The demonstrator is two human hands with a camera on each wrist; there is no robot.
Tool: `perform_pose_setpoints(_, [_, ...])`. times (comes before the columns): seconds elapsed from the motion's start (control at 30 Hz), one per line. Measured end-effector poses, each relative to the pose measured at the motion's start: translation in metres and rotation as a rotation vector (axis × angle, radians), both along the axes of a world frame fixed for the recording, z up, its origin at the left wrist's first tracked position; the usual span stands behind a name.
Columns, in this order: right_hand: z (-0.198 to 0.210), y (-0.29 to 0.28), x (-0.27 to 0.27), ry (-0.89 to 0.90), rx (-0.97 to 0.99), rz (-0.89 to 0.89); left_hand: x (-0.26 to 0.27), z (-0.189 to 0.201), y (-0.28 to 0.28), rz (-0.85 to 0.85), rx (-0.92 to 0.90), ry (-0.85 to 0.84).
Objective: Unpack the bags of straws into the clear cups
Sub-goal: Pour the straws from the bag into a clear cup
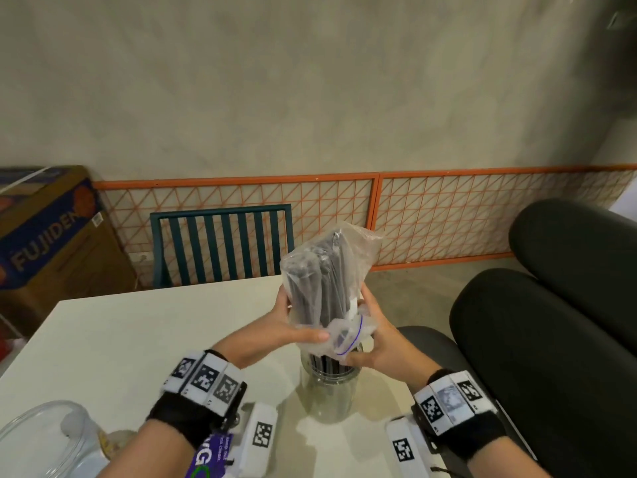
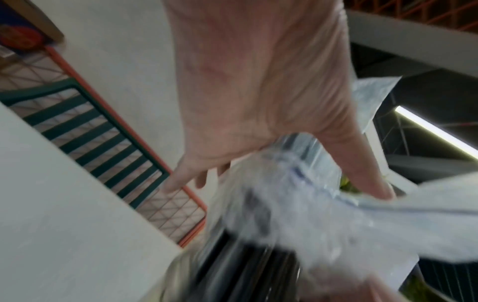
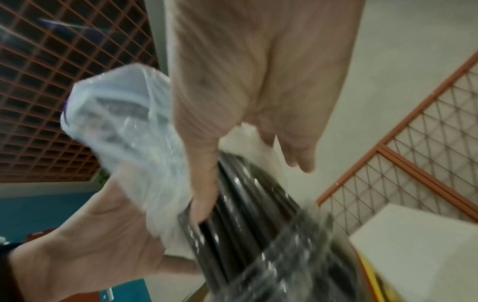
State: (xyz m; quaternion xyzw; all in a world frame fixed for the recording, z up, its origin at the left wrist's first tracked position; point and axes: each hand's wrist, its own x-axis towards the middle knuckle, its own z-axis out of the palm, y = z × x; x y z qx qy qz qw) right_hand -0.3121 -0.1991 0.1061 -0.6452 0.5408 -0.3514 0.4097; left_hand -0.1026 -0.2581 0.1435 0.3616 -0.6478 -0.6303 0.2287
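Both hands on the job: my left hand wraps the lower part of the zip bag, thumb across the bunched plastic near its mouth; my right hand pinches the mouth edge on the other side, by the blue zip line. The bag is upended, mouth down, directly over the clear cup standing on the white table. Black straws fill the bag, their lower ends already inside the cup's rim. Handling judgement: straws are light, stiff and slick, so they should slide freely; the film is soft, crinkly and slippery, best gripped by the gathered mouth, squeezing the bundle through the plastic to meter the drop. The cup looks light enough to tip if nudged. Hard to read: both wrist views are motion-blurred; I cannot tell how many straws have left the bag. A second clear container is cut off at bottom left.
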Motion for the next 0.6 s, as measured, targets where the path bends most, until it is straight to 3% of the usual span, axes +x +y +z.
perform_pose_setpoints(0.13, [0.025,0.014,-0.021,0.034,0.173,0.122,0.015,0.019,0.002,0.02,-0.032,0.002])
perform_pose_setpoints(0.33, [0.055,0.013,-0.013,-0.138,0.132,0.087,-0.01,0.027,0.013,0.19,-0.193,0.111])
perform_pose_setpoints(0.43, [0.053,0.014,0.0,-0.189,0.073,-0.006,-0.018,0.03,0.014,0.235,-0.276,0.102])
perform_pose_setpoints(0.53, [0.037,0.023,0.005,-0.122,0.131,-0.02,-0.018,0.023,0.019,0.179,-0.253,0.009])
perform_pose_setpoints(0.6, [0.037,0.028,0.003,-0.101,0.133,-0.023,-0.015,0.026,0.026,0.234,-0.294,0.017])
